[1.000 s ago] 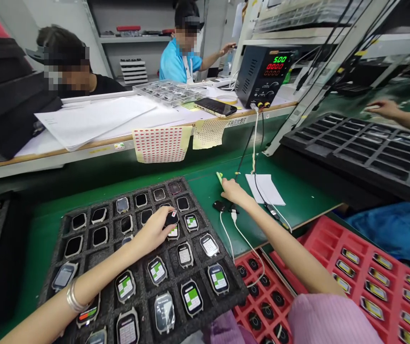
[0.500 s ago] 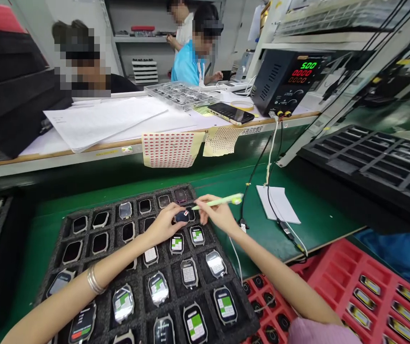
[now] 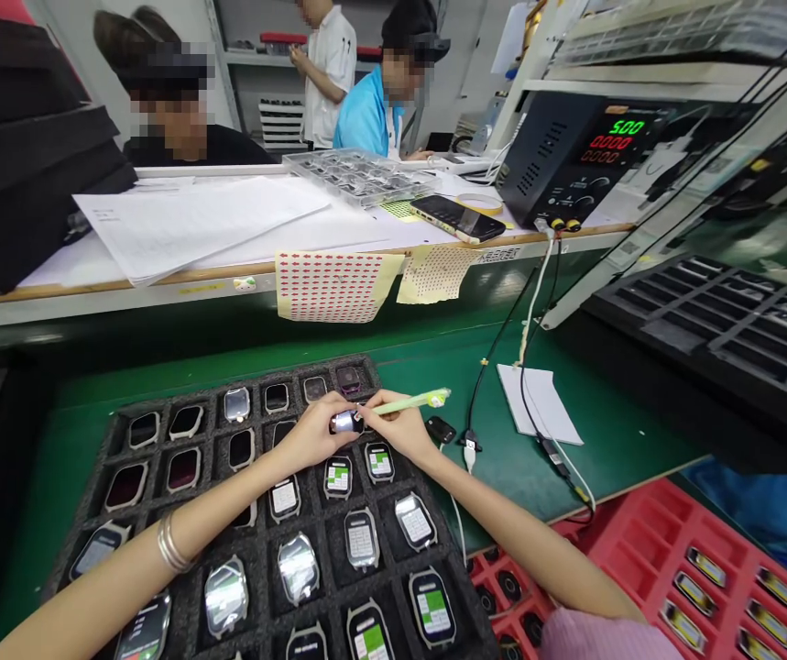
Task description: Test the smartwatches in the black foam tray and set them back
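Note:
My left hand pinches a small smartwatch body just above the black foam tray. My right hand grips a light green pen like a stylus, with its tip at the watch's face. The foam tray holds several watch bodies in its pockets, some with lit green and white screens, some dark. A silver bangle sits on my left wrist. A small black charging puck on a white cable lies on the green mat just right of my right hand.
A red tray with several parts sits at lower right, and a black grid tray at right. A power supply, a phone, papers and sticker sheets are on the raised bench. Three people are beyond it.
My right hand picked up the green pen from the mat and came left to the tray. My left hand lifted a watch out of the tray and now holds it against the pen tip.

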Demonstrator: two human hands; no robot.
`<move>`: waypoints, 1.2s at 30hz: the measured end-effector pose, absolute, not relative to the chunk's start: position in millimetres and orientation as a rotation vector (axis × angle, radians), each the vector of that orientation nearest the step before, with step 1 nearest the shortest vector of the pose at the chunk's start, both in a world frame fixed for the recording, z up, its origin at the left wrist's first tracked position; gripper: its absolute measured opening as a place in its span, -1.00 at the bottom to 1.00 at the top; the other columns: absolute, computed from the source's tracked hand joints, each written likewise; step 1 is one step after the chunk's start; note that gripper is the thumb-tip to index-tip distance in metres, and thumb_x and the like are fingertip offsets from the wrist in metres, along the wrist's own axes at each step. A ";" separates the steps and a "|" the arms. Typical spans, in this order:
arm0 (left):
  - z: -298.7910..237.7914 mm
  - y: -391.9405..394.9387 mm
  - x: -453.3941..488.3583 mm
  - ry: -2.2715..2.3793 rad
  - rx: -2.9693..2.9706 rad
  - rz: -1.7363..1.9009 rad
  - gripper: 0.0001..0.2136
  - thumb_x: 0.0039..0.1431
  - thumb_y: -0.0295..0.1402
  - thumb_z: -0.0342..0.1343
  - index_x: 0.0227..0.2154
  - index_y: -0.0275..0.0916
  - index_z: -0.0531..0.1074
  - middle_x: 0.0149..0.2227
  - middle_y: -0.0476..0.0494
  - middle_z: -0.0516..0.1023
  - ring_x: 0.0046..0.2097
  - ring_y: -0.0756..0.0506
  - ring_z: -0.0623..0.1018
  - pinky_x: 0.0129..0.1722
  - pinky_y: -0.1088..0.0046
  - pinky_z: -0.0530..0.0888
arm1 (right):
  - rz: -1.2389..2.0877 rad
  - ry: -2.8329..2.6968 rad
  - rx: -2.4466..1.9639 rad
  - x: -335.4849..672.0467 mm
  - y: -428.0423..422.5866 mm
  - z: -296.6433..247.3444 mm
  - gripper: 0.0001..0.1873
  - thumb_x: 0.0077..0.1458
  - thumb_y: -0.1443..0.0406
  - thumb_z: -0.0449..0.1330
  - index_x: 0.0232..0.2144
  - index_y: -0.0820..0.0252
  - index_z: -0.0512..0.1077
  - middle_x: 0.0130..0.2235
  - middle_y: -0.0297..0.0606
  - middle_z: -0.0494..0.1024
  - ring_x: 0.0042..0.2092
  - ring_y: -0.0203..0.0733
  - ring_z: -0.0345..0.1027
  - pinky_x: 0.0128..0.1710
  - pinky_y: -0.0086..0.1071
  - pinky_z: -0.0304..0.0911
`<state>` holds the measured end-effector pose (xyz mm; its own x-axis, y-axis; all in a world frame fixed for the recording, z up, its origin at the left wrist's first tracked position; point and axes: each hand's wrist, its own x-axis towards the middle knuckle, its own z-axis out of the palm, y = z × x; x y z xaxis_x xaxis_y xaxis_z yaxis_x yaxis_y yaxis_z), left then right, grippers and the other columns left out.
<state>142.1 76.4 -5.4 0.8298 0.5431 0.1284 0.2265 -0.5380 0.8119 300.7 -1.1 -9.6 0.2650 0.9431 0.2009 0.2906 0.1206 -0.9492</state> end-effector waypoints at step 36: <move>-9.5 77.8 145.6 0.553 2.267 0.508 -0.72 0.01 -0.46 0.22 -0.16 -0.29 0.46 -0.19 -0.21 0.47 -0.14 -0.18 0.49 -0.08 0.26 0.42 | 0.803 -0.941 -1.317 306.6 1.6 -8.0 -0.66 -0.04 0.08 0.28 -0.56 0.21 0.36 -0.65 -0.40 0.35 -0.69 -0.43 0.02 -0.72 -0.53 -0.07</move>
